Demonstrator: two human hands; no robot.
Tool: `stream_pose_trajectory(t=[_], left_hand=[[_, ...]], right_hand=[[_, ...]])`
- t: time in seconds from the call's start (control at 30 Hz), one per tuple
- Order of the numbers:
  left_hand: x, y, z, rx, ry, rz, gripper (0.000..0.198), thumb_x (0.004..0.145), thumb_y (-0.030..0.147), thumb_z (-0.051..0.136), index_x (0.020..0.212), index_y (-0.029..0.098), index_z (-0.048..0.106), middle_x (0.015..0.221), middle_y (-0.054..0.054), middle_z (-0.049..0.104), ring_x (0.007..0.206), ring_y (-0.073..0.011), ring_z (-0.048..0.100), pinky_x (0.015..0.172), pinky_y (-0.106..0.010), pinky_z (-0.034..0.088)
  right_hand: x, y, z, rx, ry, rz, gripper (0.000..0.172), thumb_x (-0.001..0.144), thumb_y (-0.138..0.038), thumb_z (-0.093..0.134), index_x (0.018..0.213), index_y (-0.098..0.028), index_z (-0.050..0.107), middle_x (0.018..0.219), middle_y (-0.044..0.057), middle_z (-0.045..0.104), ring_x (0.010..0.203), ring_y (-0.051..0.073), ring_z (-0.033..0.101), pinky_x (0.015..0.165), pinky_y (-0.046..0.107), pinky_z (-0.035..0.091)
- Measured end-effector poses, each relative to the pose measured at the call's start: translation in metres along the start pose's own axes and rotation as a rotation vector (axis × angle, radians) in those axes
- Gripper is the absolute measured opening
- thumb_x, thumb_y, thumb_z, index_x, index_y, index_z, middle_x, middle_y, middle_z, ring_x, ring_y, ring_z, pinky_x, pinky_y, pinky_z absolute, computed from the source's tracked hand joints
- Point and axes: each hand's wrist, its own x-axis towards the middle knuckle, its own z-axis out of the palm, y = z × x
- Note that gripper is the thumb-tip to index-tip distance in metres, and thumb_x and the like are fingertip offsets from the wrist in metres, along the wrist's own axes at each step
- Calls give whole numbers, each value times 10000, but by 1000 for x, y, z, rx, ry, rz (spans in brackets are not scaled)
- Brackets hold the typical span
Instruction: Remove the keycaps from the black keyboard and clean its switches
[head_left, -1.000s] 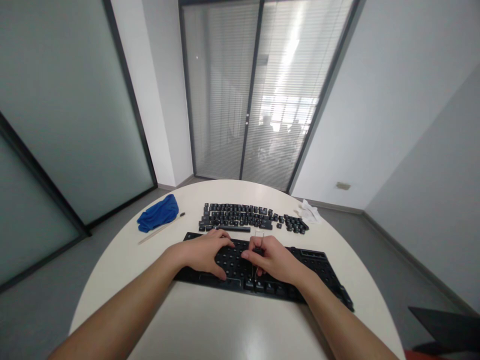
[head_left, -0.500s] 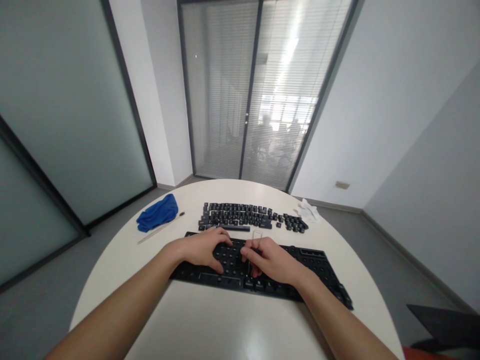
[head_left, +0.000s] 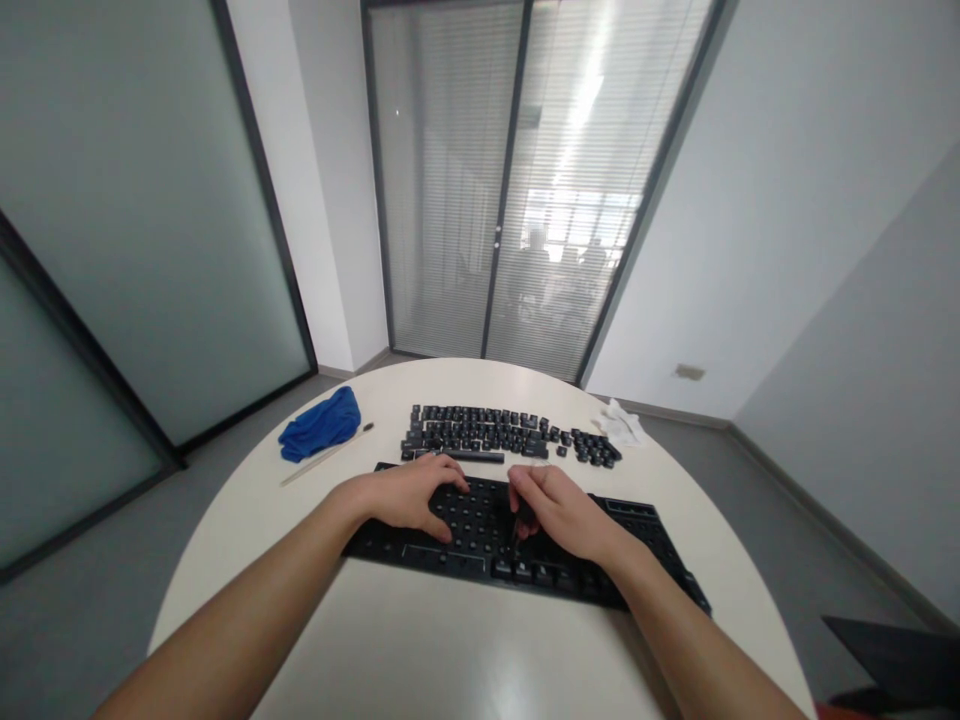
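The keyboard [head_left: 637, 540] lies across the desk [head_left: 420, 640], its long axis running from 9 o'clock to 4 o'clock under both hands. The left hand [head_left: 409, 495] rests flat on its left half, fingers spread, grasping nothing. The right hand [head_left: 566, 515], just beside it at 3 o'clock, is pinched on a small dark piece [head_left: 525, 517] over the middle rows. Loose keys [head_left: 487, 435] lie in rows at 12 o'clock, nearer the right hand's fingertips.

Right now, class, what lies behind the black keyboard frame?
Rows of loose black keycaps and, to their right, a crumpled white tissue. The left hand and right hand cover the middle of the black keyboard frame.
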Motion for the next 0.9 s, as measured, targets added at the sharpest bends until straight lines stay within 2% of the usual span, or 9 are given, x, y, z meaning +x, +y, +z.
stream_pose_trajectory(t=[0.1,0.2,0.27,0.37,0.43,0.53,0.63,0.8,0.9], left_hand=[[0,0,0,-38,56,11,456,768,361,723,1191,218,630,1246,-69,608,1169,-251,546,1043,-359,393],[5,1,3,-87,170,-13,309,855,359,626,1126,213,663,1135,-57,684,1051,-233,621,964,-351,453],[10,4,6,-162,269,-14,284,891,359,581,1115,208,668,1093,-55,710,1010,-226,644,935,-352,475],[14,16,9,-319,416,22,350,930,358,529,1235,211,616,1122,-59,711,1037,-216,645,935,-351,484],[15,26,10,-377,412,63,375,935,356,528,1282,232,594,1122,-47,714,1030,-212,650,907,-346,499],[14,40,11,-373,419,138,323,943,325,514,1225,233,642,1167,-45,705,1067,-216,635,972,-367,460],[15,46,14,-368,459,123,257,929,297,522,1113,210,679,1057,-43,729,957,-204,652,877,-338,488],[21,39,18,-434,493,43,168,885,307,560,950,181,650,879,-27,707,788,-172,634,715,-281,473],[26,29,15,-554,602,-62,166,862,323,568,910,170,611,759,-11,668,739,-170,633,696,-281,465]], right_hand=[[3,3,1,-6,80,2,566,982,-618,294,720,-183,545,534,-17,547,503,140,608,503,221,453],[5,4,2,-28,86,-28,564,984,-605,312,701,-180,550,577,-13,555,494,129,589,502,222,441],[6,4,3,-43,71,-44,558,983,-599,329,690,-179,552,593,-6,569,494,127,576,505,225,435],[6,4,4,-56,43,-59,556,981,-602,331,691,-181,550,590,0,576,497,131,558,511,231,427],[6,4,5,-77,26,-82,551,980,-600,341,698,-179,557,588,3,582,511,134,549,522,234,417],[6,4,6,-99,0,-119,522,983,-580,367,729,-174,575,598,5,592,537,137,547,539,238,402],[6,4,9,-72,-7,-123,442,974,-559,419,801,-179,566,613,-8,586,539,132,541,536,236,394],[5,4,8,-2,-6,-114,308,913,-479,585,1024,-197,527,607,-53,556,530,123,522,542,232,404],[3,4,0,161,-8,-157,300,954,-394,499,1181,-197,493,776,2,634,609,132,584,577,246,445]])
